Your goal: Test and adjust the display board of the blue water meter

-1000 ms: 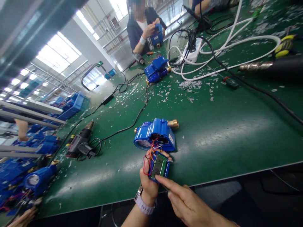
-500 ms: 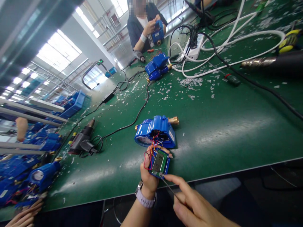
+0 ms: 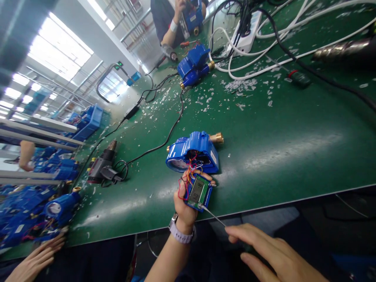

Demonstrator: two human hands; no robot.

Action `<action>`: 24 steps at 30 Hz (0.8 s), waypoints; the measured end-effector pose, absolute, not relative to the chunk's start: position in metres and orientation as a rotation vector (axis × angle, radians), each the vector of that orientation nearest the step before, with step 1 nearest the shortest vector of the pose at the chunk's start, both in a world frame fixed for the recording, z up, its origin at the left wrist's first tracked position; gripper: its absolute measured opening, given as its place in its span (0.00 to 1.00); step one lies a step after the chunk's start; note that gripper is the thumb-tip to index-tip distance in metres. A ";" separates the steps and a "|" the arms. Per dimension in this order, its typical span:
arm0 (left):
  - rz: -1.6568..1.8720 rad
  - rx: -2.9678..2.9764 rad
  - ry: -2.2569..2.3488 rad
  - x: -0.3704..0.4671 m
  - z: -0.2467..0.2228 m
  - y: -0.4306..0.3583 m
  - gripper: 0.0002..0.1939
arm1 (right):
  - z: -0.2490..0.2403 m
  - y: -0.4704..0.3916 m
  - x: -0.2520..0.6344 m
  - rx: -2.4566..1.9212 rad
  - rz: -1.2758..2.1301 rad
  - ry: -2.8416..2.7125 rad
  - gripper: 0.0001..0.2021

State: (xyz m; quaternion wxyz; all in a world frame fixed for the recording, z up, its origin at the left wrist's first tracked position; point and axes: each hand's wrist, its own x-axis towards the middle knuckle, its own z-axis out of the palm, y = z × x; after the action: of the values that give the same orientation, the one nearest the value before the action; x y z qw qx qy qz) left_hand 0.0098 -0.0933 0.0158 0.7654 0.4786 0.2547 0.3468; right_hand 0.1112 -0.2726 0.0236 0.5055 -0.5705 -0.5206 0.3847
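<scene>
My left hand (image 3: pixel 184 197) is wrapped round a blue-backed circuit board (image 3: pixel 197 191) with a small display, at the table's near edge. Coloured wires (image 3: pixel 192 170) run from it into an open blue meter (image 3: pixel 194 150) with a brass end, lying just beyond. A thin metal rod (image 3: pixel 216 216) reaches from the board's lower corner toward my right hand (image 3: pixel 264 250). The right fingers are spread, with the index fingertip at the rod's outer end; its far part is hidden behind the hand.
A heat gun (image 3: pixel 102 166) lies left, near piled blue meters (image 3: pixel 58 207) and another person's hand (image 3: pixel 44 256). Ahead are a second meter (image 3: pixel 194 66), a power strip (image 3: pixel 245 33), cables and a screwdriver (image 3: pixel 298 77). A person (image 3: pixel 169 23) sits opposite.
My right hand has moved right and away from the board, its fingers opening from around the rod. The whole view has tilted down a little. My left hand keeps its hold.
</scene>
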 end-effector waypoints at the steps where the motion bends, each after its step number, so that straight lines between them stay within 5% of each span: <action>1: 0.753 1.037 0.550 0.010 0.016 -0.093 0.21 | 0.027 -0.268 0.114 -1.400 0.816 -1.338 0.22; 7: 0.728 1.010 0.508 0.009 0.014 -0.093 0.21 | 0.032 -0.255 0.120 -1.445 0.511 -1.624 0.23; 19: 0.737 1.037 0.566 0.008 0.013 -0.094 0.22 | 0.039 -0.250 0.120 -1.430 0.679 -1.525 0.23; 24: 0.808 1.176 0.603 0.007 0.010 -0.097 0.22 | 0.038 -0.266 0.110 -1.681 0.418 -1.751 0.33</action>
State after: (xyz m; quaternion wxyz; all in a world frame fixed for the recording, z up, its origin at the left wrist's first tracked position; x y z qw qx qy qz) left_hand 0.0068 -0.0974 0.0098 0.7147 0.5309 0.2723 0.3649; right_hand 0.1101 -0.2655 0.0375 0.3329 -0.6435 -0.6705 0.1599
